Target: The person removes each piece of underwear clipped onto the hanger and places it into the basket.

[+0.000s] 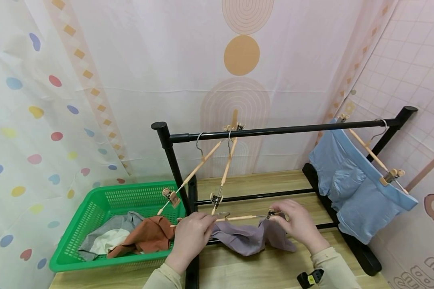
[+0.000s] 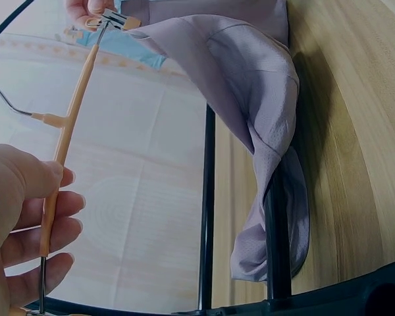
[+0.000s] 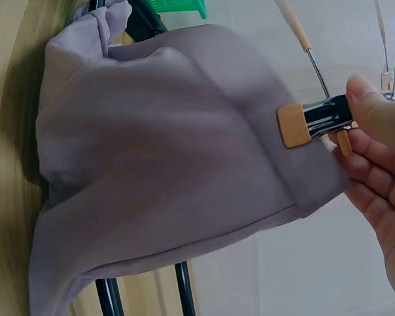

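Observation:
My left hand (image 1: 193,237) grips the wooden bar of a clip hanger (image 2: 71,122), thumb on one side and fingers on the other. At the bar's other end, the thumb and fingers of my right hand (image 1: 298,222) pinch the clip (image 3: 326,117). In the right wrist view that clip's tan pad bites the waistband edge of mauve underpants (image 3: 164,158). The underpants droop from the clip in folds, and their far side lies over a lower rail of the black rack (image 1: 275,130). The hanger's metal hook stands free of the rack.
Two bare clip hangers (image 1: 202,162) hang at the rack's left. Light blue underpants (image 1: 351,180) hang clipped at its right end. A green basket (image 1: 72,224) on the left holds grey, white and rust-coloured cloths. A small black object (image 1: 310,278) lies by the right sleeve.

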Motion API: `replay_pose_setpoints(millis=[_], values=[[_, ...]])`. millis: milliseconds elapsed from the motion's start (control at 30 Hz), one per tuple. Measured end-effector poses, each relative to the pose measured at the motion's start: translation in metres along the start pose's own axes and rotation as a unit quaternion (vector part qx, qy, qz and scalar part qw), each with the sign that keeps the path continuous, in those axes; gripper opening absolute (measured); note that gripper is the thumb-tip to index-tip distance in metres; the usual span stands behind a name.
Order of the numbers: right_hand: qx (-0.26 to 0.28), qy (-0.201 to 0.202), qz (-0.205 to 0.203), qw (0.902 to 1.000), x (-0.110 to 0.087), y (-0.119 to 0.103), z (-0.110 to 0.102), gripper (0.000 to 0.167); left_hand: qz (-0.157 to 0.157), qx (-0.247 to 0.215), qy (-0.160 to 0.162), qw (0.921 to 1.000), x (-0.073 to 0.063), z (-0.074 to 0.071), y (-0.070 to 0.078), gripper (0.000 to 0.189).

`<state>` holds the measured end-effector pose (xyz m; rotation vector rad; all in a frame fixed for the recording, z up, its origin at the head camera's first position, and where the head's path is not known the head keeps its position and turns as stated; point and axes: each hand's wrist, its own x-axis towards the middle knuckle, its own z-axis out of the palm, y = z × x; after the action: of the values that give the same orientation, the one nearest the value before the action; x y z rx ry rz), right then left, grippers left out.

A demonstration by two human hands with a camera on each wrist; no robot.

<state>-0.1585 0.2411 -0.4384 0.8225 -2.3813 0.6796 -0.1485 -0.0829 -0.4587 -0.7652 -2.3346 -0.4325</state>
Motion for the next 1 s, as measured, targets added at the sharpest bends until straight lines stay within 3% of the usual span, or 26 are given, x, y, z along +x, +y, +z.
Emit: replay_pose_setpoints(millis=[300, 1000], values=[[-0.008, 0.007, 0.006, 0.9999, 0.0029, -0.0043, 0.0005, 0.029, -0.002, 0.004, 0.000, 1.0000, -0.0001, -0.0008, -0.0010, 0.021], [-0.012, -0.024, 0.026, 0.9993, -0.0004, -0.0052, 0.0021, 0.033, -0.004, 0.003, 0.000, 1.0000, -0.0008, -0.0018, -0.0007, 0.021]])
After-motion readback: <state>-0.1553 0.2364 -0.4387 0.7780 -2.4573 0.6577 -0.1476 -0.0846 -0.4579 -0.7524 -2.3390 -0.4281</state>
